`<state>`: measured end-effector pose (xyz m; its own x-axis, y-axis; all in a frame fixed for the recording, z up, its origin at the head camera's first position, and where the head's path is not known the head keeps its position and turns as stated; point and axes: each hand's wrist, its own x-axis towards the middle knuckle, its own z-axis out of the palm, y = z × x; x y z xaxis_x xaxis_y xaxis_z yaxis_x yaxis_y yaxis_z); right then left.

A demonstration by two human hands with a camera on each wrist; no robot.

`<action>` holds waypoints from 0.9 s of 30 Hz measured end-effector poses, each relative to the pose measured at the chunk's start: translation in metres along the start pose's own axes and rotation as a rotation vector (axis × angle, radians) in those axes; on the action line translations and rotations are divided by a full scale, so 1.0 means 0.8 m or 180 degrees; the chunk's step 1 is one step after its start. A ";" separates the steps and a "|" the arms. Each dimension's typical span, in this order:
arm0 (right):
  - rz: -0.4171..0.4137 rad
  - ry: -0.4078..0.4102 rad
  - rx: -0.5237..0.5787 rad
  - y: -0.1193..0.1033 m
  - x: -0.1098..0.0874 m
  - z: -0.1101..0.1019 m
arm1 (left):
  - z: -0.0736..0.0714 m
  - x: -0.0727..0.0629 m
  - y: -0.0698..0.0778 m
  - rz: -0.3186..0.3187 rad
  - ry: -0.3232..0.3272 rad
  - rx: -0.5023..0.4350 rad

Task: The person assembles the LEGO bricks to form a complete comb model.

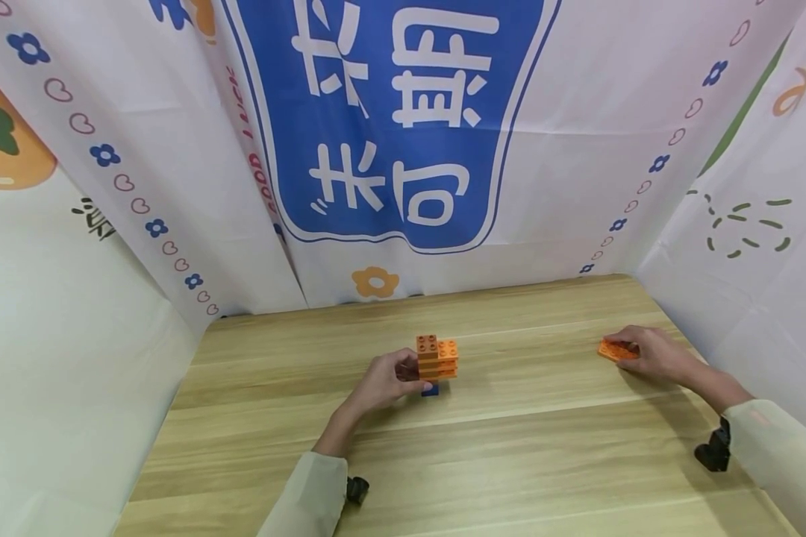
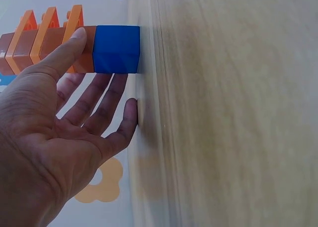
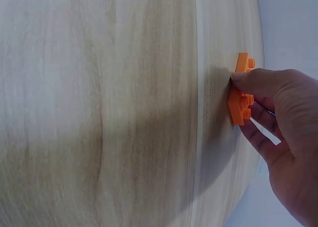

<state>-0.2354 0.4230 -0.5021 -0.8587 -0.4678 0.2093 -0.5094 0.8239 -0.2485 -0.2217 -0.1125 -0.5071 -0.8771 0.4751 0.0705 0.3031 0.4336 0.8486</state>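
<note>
A tower of toy building bricks (image 1: 428,362) stands upright on the wooden table, left of its middle. Brown bricks (image 2: 51,44) alternate with thin orange plates (image 2: 43,31) that jut out to one side, and a blue brick (image 2: 117,49) forms the base. My left hand (image 1: 383,382) holds the tower from the left, thumb on the lowest brown brick and fingers round the far side. Over at the table's right side, my right hand (image 1: 653,353) pinches a flat orange studded brick (image 3: 238,99) between thumb and fingers, close over the wood.
The wood-grain table (image 1: 510,447) meets a printed cloth backdrop (image 1: 544,246) along its back edge. More white cloth hangs at the left and right sides. Small black devices (image 1: 714,450) sit at both sleeves.
</note>
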 end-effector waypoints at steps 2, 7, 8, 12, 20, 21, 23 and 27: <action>-0.0015 0.0003 -0.0002 -0.001 0.000 0.000 | 0.000 0.000 0.000 0.0010 0.0006 -0.0002; -0.0050 0.0008 0.0003 -0.002 0.000 -0.003 | 0.000 0.000 0.001 0.0005 0.0005 0.0001; -0.0057 0.0016 0.0001 -0.003 0.000 -0.003 | 0.000 0.000 0.001 0.0006 0.0006 0.0001; -0.0069 0.0007 -0.0008 -0.005 0.000 -0.006 | 0.000 0.000 0.000 0.0012 0.0002 -0.0011; 0.0107 -0.0183 0.0029 -0.019 0.008 -0.013 | 0.000 -0.001 0.001 0.0026 0.0010 -0.0013; 0.0100 -0.0175 0.0030 -0.021 0.009 -0.013 | 0.000 -0.001 0.000 0.0027 0.0008 -0.0016; 0.0079 -0.0159 0.0050 -0.025 0.009 -0.014 | 0.000 -0.001 0.000 0.0030 0.0006 -0.0017; -0.0027 -0.0077 0.0069 -0.034 0.011 -0.015 | 0.001 0.000 0.000 0.0037 0.0013 -0.0007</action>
<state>-0.2279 0.4003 -0.4820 -0.8552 -0.4827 0.1886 -0.5177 0.8128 -0.2673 -0.2213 -0.1124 -0.5076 -0.8751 0.4770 0.0824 0.3124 0.4266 0.8488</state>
